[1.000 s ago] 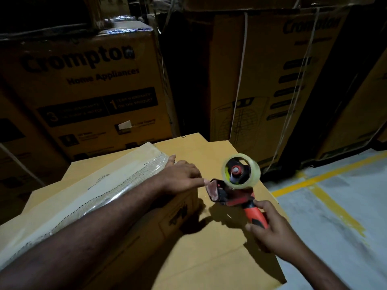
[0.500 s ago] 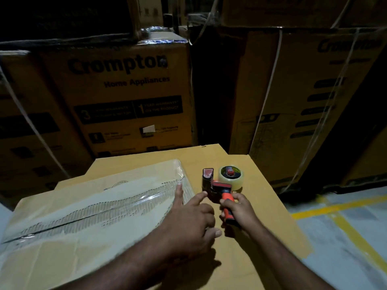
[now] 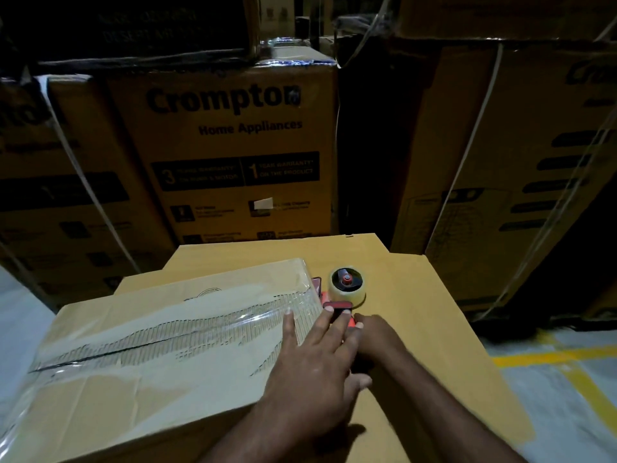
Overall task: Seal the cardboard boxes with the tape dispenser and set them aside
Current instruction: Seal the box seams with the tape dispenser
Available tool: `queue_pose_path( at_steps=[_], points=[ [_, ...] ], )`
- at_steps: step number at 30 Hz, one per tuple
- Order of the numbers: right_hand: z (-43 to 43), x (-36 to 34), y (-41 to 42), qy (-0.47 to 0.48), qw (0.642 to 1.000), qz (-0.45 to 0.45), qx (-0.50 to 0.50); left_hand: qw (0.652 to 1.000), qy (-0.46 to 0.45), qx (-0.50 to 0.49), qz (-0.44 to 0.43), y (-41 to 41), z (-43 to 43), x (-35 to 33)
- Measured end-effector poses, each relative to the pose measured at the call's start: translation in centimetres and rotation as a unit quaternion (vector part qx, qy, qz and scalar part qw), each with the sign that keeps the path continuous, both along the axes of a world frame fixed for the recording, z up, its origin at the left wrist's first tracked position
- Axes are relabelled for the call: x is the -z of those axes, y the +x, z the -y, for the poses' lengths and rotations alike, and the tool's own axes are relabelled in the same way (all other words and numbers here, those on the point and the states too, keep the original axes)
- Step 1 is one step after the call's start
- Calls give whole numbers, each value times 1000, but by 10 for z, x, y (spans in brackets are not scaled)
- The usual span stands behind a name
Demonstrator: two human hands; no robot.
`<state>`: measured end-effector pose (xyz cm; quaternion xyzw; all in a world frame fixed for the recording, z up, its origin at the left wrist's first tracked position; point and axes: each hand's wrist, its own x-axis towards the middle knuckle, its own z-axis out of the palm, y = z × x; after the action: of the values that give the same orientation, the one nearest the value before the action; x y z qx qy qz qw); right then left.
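A brown cardboard box (image 3: 140, 355) lies low in front of me, with clear tape along its torn top seam. The red tape dispenser (image 3: 345, 289), with its roll of clear tape, rests on the flat cardboard sheet (image 3: 417, 295) at the box's right end. My right hand (image 3: 379, 335) grips the dispenser's orange handle and is partly hidden behind my left hand. My left hand (image 3: 317, 362) lies flat with straight fingers on the box's right end, its fingertips reaching the dispenser's body.
Tall printed appliance cartons (image 3: 227, 145) bound with white straps stand stacked close behind and on the right (image 3: 521, 162). The grey floor with yellow lines (image 3: 551, 359) shows at the lower right, and a pale strip of floor at the far left.
My right hand has brought the dispenser down from the air onto the cardboard sheet beside the box. My left hand has slid along the box's right end toward the dispenser.
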<state>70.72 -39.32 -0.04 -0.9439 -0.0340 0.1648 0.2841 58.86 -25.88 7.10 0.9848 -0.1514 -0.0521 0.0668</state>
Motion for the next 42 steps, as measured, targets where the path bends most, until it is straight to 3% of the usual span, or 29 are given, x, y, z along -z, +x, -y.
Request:
queue_pose_path(
  at_steps=[1, 3, 5, 6, 9, 12, 14, 19, 24, 31, 36, 42],
  points=[
    [-2, -13, -3, -52, 998, 34, -13, 999, -34, -1, -41, 1, -2, -7],
    [-7, -36, -17, 8, 992, 115, 42, 981, -161, -42, -97, 9, -10, -22],
    [-16, -56, -41, 152, 960, 208, 106, 943, -304, -128, -40, 23, -18, -35],
    [-22, -61, -54, 183, 945, 251, 104, 932, -319, -169, 15, 34, -23, -38],
    [-48, -65, -82, 110, 954, 276, 35, 965, -162, -198, 67, 85, -37, -34],
    [-61, -55, -85, 27, 966, 256, 37, 979, -12, -201, -34, 132, -48, -15],
    [-61, -55, -83, 23, 967, 250, 33, 976, -6, -212, -44, 149, -49, -6],
    [-62, -67, -76, -29, 978, 204, 7, 968, -35, -242, 60, 170, -48, 2],
    [-76, -72, -27, -22, 975, 222, 18, 959, -94, -266, 8, 191, -56, 0],
    [-93, -63, 23, 31, 972, 222, 65, 960, -131, -223, -112, 209, -70, 8],
    [-79, -58, 4, 2, 972, 231, 39, 972, -78, -210, -67, 211, -62, 11],
    [-62, -56, -47, -19, 967, 248, 53, 972, -92, -212, -52, 209, -60, 10]
  ],
)
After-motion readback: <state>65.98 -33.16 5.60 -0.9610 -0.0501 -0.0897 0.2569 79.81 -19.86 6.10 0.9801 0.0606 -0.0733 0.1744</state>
